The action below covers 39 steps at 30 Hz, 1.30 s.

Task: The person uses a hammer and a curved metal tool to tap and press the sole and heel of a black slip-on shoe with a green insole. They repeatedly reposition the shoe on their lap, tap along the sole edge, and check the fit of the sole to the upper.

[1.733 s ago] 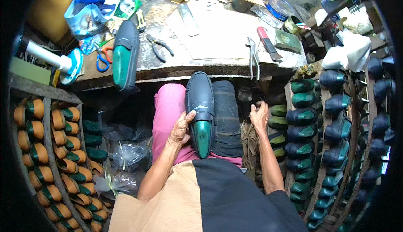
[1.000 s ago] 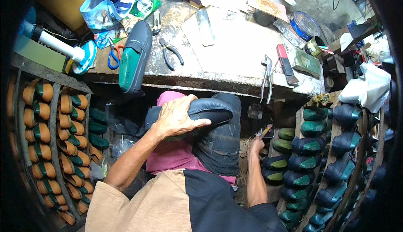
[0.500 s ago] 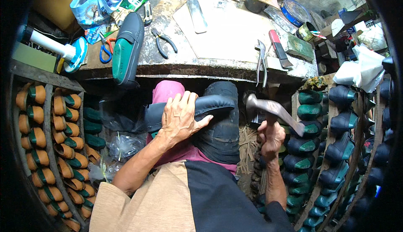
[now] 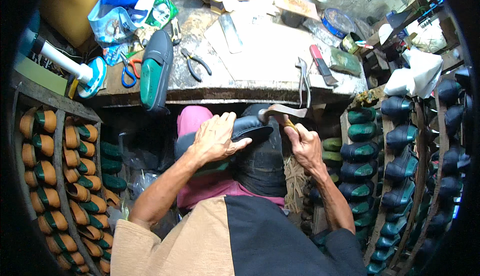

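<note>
A dark loafer (image 4: 254,129) lies across my thighs, its toe pointing right. My left hand (image 4: 214,138) presses it down from above, thumb stretched along its side, and hides most of its middle. My right hand (image 4: 305,148) is wrapped round the yellowish handle of a hammer (image 4: 281,111). The hammer's round face is at the loafer's toe; whether it touches cannot be told. Ahead on the workbench rests a matching dark loafer (image 4: 159,71) with a green insole. Beside it are pliers (image 4: 195,65) and scissors (image 4: 129,71).
Pincers (image 4: 303,82) overhang the bench edge (image 4: 220,96), near a red-handled knife (image 4: 322,65). A rack of tan shoes (image 4: 47,153) stands on my left; dark shoes (image 4: 400,136) fill racks on my right. A white lamp (image 4: 65,61) reaches in at left.
My right hand has swung the hammer up and left, from beside my leg to the loafer's toe. My left hand stays on the loafer. The view has shifted slightly.
</note>
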### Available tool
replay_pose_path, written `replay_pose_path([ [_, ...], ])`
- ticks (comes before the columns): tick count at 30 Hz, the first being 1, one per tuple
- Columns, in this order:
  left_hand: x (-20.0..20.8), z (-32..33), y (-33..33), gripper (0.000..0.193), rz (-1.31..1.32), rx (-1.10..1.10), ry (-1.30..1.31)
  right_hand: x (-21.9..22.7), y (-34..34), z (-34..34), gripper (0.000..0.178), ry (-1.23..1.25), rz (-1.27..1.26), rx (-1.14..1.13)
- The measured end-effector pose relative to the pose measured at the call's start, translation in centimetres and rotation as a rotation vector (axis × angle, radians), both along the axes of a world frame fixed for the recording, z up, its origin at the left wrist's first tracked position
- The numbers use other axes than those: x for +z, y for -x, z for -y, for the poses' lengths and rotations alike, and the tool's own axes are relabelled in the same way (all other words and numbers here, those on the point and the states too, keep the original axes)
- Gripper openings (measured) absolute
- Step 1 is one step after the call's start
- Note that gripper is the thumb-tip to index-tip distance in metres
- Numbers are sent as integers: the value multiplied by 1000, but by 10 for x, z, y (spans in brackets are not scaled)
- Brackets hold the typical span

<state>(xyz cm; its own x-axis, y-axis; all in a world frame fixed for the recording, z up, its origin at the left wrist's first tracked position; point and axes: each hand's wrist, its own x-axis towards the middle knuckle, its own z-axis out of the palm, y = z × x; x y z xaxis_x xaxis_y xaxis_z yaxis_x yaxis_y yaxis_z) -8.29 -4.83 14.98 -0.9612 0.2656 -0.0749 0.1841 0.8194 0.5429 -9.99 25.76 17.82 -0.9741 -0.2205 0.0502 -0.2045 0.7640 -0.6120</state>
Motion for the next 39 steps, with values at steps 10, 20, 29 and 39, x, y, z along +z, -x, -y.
replay_pose_path([
  [10, -12, 35, 29, 136, 509, -22, -325, 47, -29, -16, 46, 680, 75, 10],
  [20, -9, 37, 8, 131, 471, -115, -287, 2, 39, 9, 42, -233, -9, 140],
  [29, -10, 38, 13, 131, 503, -57, -404, 4, 42, 13, 51, -376, -117, 276],
  [39, 2, 30, 10, 123, 373, -234, -391, -12, -1, -19, 52, -202, -195, 165],
])
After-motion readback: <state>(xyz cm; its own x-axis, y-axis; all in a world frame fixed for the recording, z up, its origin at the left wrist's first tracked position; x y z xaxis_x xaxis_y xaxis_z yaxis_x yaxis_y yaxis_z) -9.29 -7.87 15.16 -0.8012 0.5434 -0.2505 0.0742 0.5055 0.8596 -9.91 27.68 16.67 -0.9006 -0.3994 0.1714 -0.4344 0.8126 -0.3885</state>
